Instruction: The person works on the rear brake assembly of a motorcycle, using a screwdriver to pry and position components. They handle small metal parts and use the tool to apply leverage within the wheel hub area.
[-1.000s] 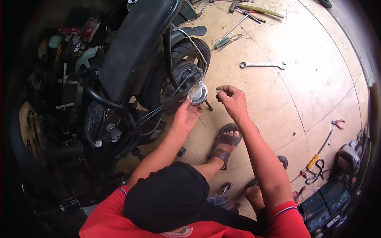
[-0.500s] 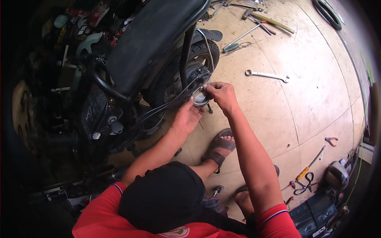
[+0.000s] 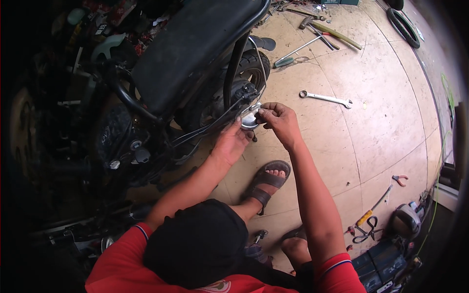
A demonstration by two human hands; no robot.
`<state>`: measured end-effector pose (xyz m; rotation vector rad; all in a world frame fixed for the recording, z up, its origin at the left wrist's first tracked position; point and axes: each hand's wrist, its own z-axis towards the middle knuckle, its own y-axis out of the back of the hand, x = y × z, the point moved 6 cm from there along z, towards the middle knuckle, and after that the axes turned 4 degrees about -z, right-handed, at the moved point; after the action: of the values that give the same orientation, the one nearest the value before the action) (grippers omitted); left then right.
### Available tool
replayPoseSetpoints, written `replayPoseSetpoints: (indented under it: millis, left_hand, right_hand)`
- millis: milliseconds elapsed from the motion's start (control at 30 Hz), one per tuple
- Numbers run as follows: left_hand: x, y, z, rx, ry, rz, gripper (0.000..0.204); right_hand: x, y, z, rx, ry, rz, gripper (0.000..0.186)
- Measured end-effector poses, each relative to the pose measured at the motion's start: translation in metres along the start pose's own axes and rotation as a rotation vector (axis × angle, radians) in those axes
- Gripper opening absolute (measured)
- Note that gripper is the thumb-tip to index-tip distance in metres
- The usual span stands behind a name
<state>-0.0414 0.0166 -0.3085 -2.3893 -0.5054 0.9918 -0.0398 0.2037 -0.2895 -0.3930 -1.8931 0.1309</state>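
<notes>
While its bright face showed just above the centre of the frame, the round metal part (image 3: 249,120) sat beside the wheel (image 3: 258,62) of the motorbike (image 3: 181,58). It looked rigid, fairly light and hard to break, though its smooth surface could have been slippery if greasy; the outer rim seemed the best place to hold it. The left hand (image 3: 233,142) grasped that rim from its lower left, thumb on the edge and fingers beneath. The right hand (image 3: 278,119) had its fingertips bunched at the upper right edge; whether they gripped the part or something tiny, one could not tell.

Farther out, counted on the tiled floor (image 3: 386,127), there were one spanner (image 3: 325,99) right of centre, one hammer (image 3: 337,34) and one green-handled screwdriver (image 3: 284,62) in the upper part, and one black tyre (image 3: 403,27) at the upper right. Toward the lower right lay one pair of pliers (image 3: 400,180), one yellow-handled tool (image 3: 364,218) and one pair of scissors (image 3: 367,230). One sandalled foot (image 3: 269,181) showed plainly below the centre.
</notes>
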Motion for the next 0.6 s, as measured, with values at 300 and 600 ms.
replayPoseSetpoints:
  millis: [300, 600]
  left_hand:
    - [-0.002, -0.003, -0.001, 0.003, -0.005, 0.023, 0.033]
    - [-0.002, -0.004, 0.000, -0.011, 0.003, 0.060, 0.030]
  right_hand:
    - [-0.006, 0.001, -0.009, -0.095, 0.098, -0.111, 0.021]
    - [0.013, -0.007, -0.012, -0.274, 0.352, -0.447, 0.022]
